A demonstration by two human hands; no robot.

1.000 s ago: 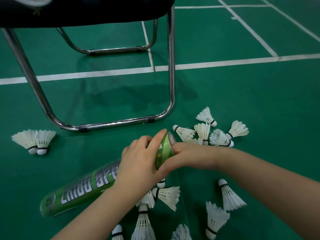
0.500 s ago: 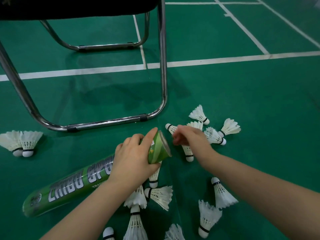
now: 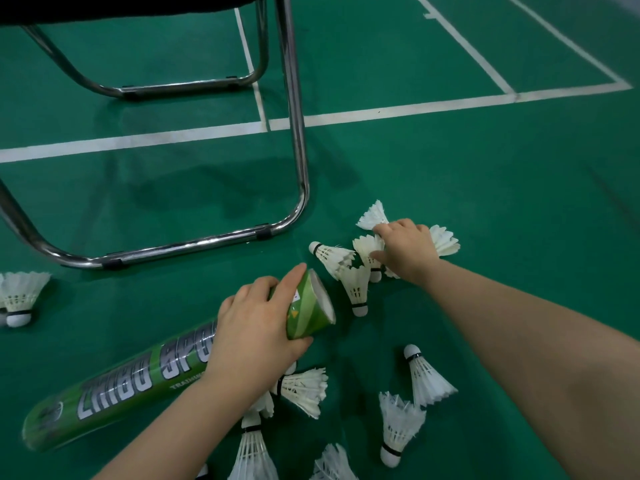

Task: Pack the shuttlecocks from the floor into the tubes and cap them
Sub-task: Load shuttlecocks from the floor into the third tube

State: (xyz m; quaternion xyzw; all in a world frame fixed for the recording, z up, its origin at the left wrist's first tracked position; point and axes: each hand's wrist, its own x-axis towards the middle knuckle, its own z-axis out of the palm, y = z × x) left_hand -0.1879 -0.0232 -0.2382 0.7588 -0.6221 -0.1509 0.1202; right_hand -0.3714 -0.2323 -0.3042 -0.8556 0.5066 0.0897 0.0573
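Observation:
A long green shuttlecock tube [image 3: 138, 379] lies on the green court floor, its open mouth [image 3: 323, 296] pointing up and right. My left hand [image 3: 256, 327] grips the tube just behind that mouth. My right hand [image 3: 408, 251] is stretched out over a cluster of white shuttlecocks beyond the mouth. Its thumb and index finger close around the feathers of one shuttlecock [image 3: 367, 244]. Others lie beside it: one [image 3: 372, 216] above the hand, one [image 3: 445, 240] to its right, and two [image 3: 332, 256] [image 3: 356, 285] next to the tube's mouth.
More loose shuttlecocks lie near me [image 3: 304, 389] [image 3: 427, 379] [image 3: 398, 424] and at the bottom edge [image 3: 252, 452]. A stacked pair [image 3: 20, 292] sits far left. A chrome chair frame [image 3: 298, 133] stands behind the tube. White court lines cross the floor.
My right hand left the tube's mouth and moved up and right onto the shuttlecock cluster. My left hand kept its hold on the tube.

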